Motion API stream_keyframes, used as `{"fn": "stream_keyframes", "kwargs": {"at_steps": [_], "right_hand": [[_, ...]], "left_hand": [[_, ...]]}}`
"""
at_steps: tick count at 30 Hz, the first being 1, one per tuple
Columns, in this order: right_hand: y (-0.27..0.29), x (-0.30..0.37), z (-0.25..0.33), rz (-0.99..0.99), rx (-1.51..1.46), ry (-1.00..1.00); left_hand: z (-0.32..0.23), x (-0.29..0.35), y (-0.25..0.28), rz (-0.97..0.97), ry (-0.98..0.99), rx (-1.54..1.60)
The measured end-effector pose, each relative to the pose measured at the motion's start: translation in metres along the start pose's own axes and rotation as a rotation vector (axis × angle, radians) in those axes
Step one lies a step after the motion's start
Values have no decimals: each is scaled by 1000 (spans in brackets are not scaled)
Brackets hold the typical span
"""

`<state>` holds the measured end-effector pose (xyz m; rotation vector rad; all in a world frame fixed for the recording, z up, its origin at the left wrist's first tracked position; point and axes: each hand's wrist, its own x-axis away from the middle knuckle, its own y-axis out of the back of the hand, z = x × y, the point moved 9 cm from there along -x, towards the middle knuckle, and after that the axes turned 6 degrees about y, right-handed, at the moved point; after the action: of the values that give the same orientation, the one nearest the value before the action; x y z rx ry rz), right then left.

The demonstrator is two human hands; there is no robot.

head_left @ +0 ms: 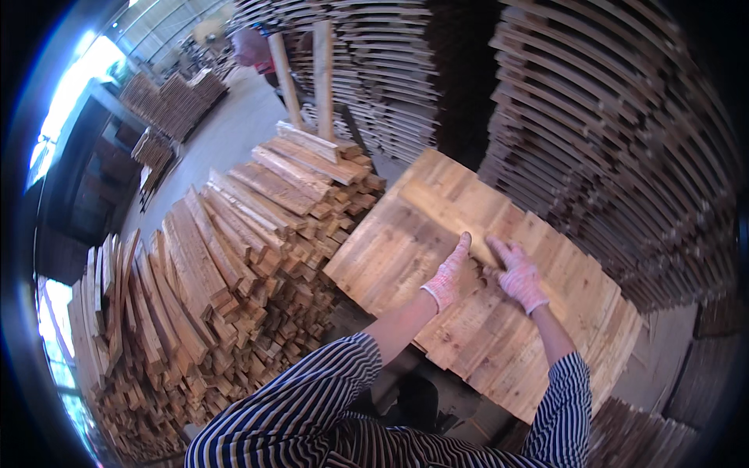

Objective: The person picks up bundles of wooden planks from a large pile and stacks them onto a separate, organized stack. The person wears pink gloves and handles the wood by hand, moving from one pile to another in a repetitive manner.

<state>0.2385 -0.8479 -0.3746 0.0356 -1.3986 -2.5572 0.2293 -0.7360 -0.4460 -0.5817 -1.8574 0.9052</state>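
In front of me lies a broad layer of light-brown wooden boards (515,351), set edge to edge with uneven ends. My left hand (446,279), in a pinkish-white knit glove, is over its middle, one digit stretched away from me; its other fingers are partly hidden. Close on its right is my right hand (518,276), gloved alike, with fingers spread and pointing left toward the other hand. A paler board (441,209) runs from the far left part of the layer to between the two hands. Neither hand is plainly wrapped round a board.
A large pile of loose wooden strips (218,257) stands at my left. Two upright posts (323,78) rise behind it. Tall stacks of spaced boards (593,132) fill the far right. A person (253,51) is beyond the posts, and more stacks (172,105) stand on the floor farther off.
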Motion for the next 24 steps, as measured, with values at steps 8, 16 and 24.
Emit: {"fn": "stream_keyframes", "kwargs": {"at_steps": [8,16,24], "right_hand": [[-16,-168,-49,-84,474,-39],[-98,-221,27,-96,312,-153],[-156,-425,268,-273,148,127]], "left_hand": [[-69,202,186,-318,-369,-153],[-2,371,317,-614,-390,46],[23,415,332,-612,-317,256]]}}
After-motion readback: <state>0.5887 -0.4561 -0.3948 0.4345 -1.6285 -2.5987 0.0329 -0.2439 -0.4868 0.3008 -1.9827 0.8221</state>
